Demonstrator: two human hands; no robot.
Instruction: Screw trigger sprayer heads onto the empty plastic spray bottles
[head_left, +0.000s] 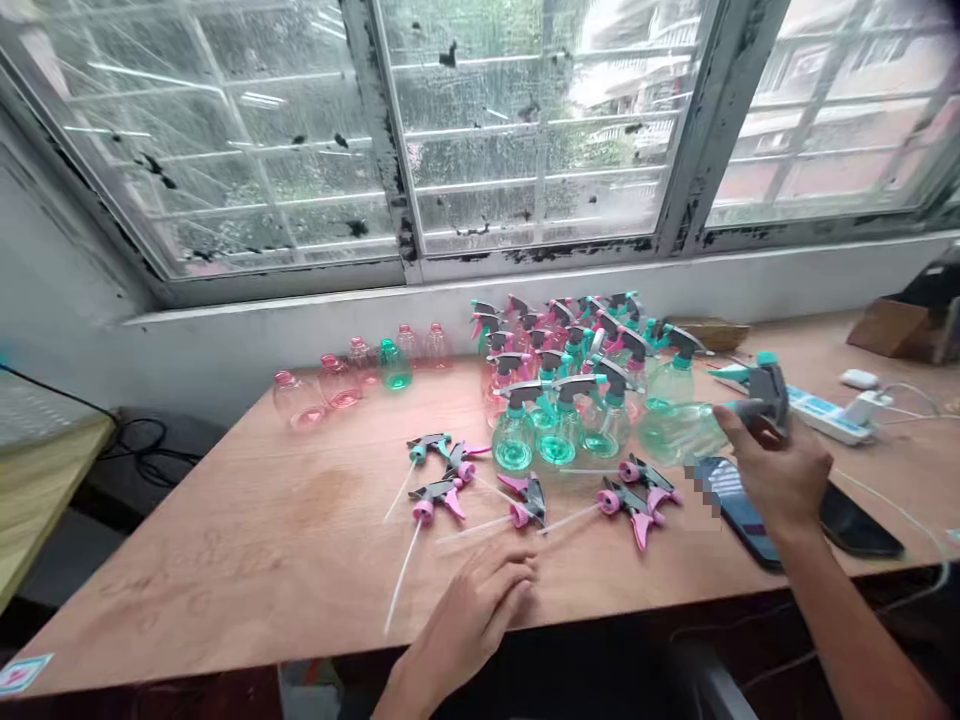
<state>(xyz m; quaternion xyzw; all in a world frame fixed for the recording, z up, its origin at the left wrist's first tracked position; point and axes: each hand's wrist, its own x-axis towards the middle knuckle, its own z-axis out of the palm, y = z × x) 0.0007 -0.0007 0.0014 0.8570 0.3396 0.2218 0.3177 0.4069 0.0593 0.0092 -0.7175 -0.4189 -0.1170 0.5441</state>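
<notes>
My right hand (pixel 780 475) is closed round the neck of a green spray bottle (pixel 679 430), which is tipped nearly on its side above the table, its trigger head pointing right. Near the front edge, my left hand (pixel 480 605) lies on the tabletop with its fingers loosely stretched out, holding nothing. Just beyond it is a pink and grey spray head (pixel 527 502) with a clear dip tube. More loose spray heads lie around, some at the right (pixel 637 500) and others at the left (pixel 437 498). Assembled spray bottles (pixel 556 435) stand packed together behind them.
Several pink bottles (pixel 341 382) and a green bottle (pixel 395 367) without spray heads stand at the back left. Two phones (pixel 739 510) lie under and beside my right forearm. A power strip (pixel 829 415) with cables sits at the right, near a cardboard box (pixel 889 328).
</notes>
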